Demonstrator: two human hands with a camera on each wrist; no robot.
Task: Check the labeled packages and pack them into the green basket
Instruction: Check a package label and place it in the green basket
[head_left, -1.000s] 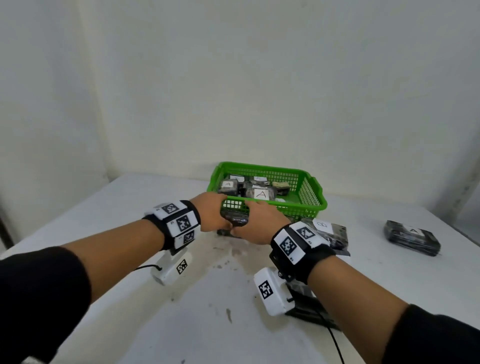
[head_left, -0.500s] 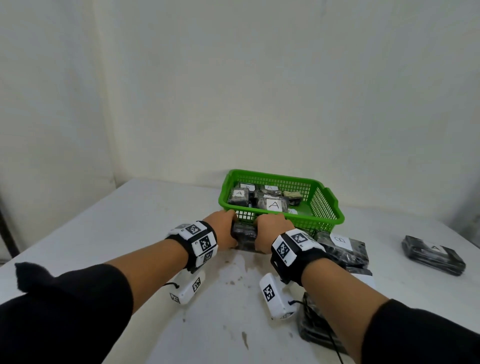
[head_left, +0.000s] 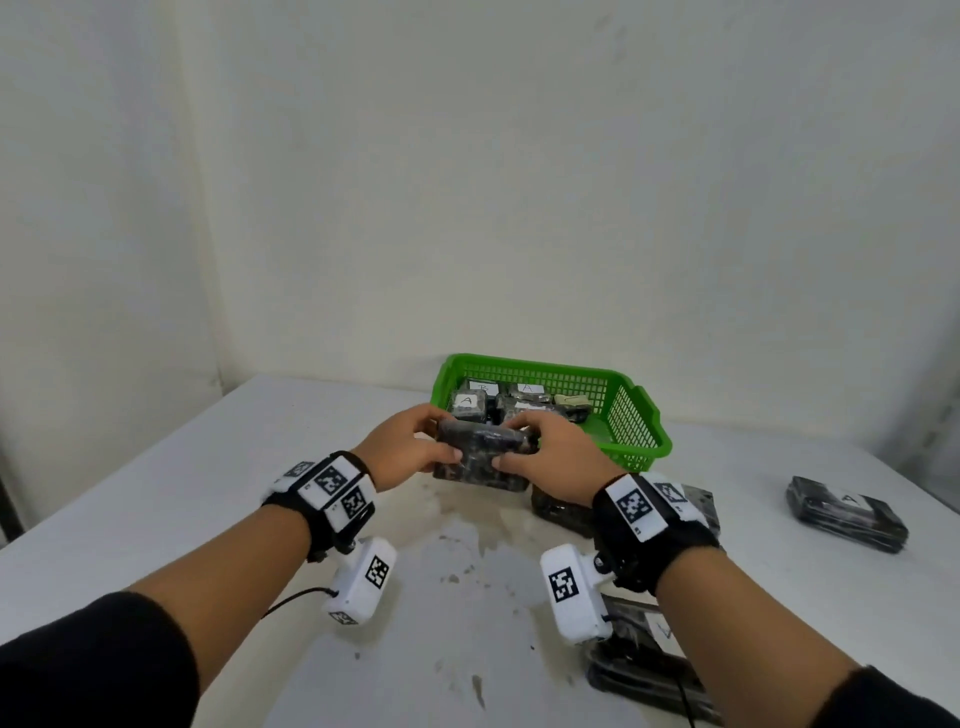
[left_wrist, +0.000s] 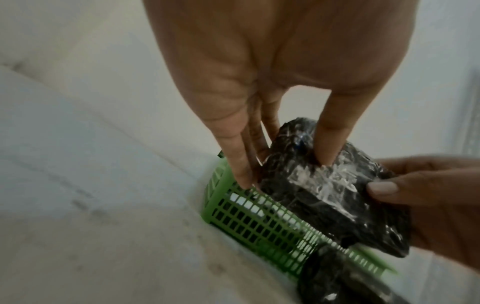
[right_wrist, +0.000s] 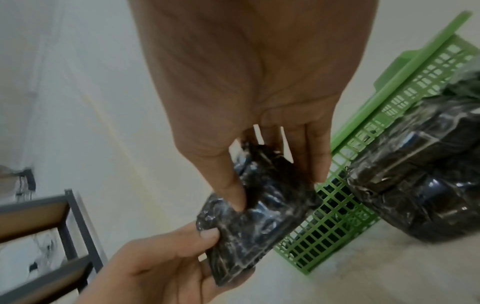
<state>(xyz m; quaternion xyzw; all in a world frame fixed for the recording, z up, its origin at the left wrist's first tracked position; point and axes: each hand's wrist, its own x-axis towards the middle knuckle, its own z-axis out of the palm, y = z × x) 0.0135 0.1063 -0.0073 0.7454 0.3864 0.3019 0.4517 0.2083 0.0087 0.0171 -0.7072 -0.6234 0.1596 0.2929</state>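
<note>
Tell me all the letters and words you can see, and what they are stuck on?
"A" on the white label of the front left package in the green basket.
"A" on the label of the package at the back.
"A" on the lone package far right on the table.
The back left basket label is too blurred to read.
The held package shows no label.
</note>
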